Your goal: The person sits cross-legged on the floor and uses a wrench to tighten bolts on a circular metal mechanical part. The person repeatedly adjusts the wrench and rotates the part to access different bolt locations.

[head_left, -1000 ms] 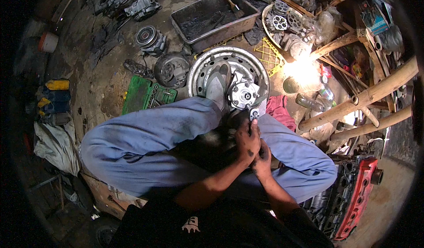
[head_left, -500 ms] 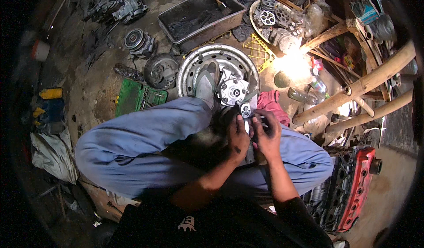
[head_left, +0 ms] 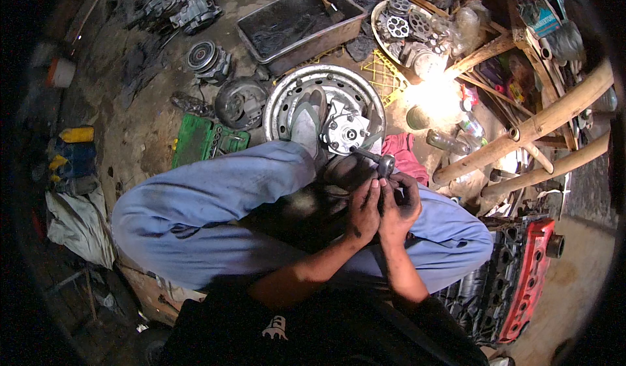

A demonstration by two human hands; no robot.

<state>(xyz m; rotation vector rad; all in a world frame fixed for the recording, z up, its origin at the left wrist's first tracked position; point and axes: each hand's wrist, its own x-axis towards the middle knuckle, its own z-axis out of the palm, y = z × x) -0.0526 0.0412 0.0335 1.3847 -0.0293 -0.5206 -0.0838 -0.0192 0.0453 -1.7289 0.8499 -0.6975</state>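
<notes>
Both hands meet low in front of my lap, at a ratchet wrench (head_left: pixel 386 165) with a dark extension (head_left: pixel 365 152) pointing to the upper left. My left hand (head_left: pixel 365 214) is closed, its fingertips pinched at the wrench just below its head. From the other side my right hand (head_left: pixel 399 208) has its fingers curled at the same tool; the handle is mostly hidden. Just beyond the extension's tip lies a silver round pump-like housing (head_left: pixel 344 131) with a central hub and bolts round its face. It rests on a steel wheel rim (head_left: pixel 275 105), beside my sandalled foot (head_left: pixel 305 126).
An open green socket case (head_left: pixel 192 141) lies left of the rim. Behind stands a black tray (head_left: pixel 280 59) with a brush (head_left: pixel 326 2). A pulley part (head_left: pixel 207 59), a basin of metal parts (head_left: pixel 417 27), a pink cloth (head_left: pixel 405 160) and a wooden frame (head_left: pixel 528 121) surround me.
The ratchet has turned, so its head now shows side-on with the extension pointing to the housing. Both hands have moved slightly down and right.
</notes>
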